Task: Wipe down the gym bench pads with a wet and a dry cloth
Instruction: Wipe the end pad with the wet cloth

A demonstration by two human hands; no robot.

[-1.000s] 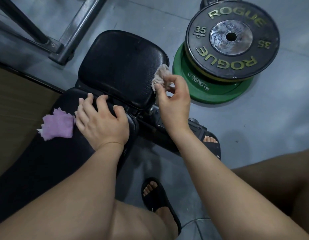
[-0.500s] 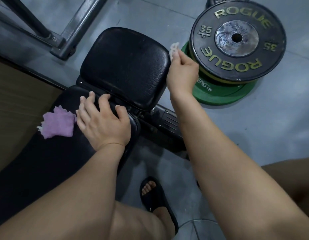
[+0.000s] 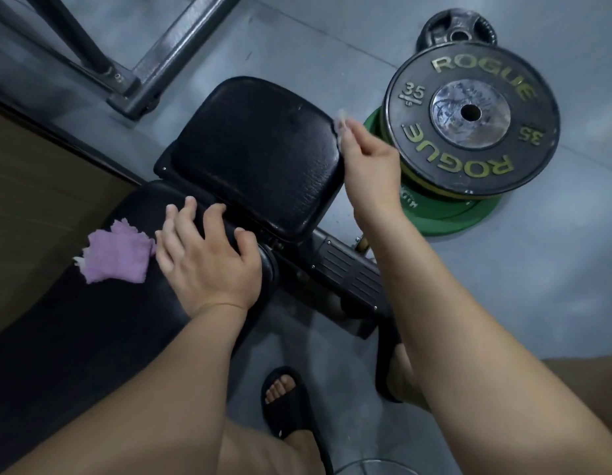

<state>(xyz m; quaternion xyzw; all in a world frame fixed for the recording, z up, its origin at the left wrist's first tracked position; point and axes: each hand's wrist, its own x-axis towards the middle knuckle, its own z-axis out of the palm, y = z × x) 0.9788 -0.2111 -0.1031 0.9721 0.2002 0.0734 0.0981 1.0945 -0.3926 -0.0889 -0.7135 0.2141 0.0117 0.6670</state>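
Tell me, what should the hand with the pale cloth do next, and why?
Probably draw the pale cloth along the small pad's right edge, toward the body. The right hand pinches it against that edge near the far corner, so the nearer stretch seems the natural next pass. The left hand rests spread on the long pad, apparently as a brace.

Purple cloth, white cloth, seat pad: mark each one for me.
Purple cloth [image 3: 117, 252]: head view, middle of the cloth.
White cloth [image 3: 341, 121]: head view, tip showing above the right hand [image 3: 371, 169] that pinches it.
Seat pad [image 3: 256, 152]: head view, bare middle of its top.
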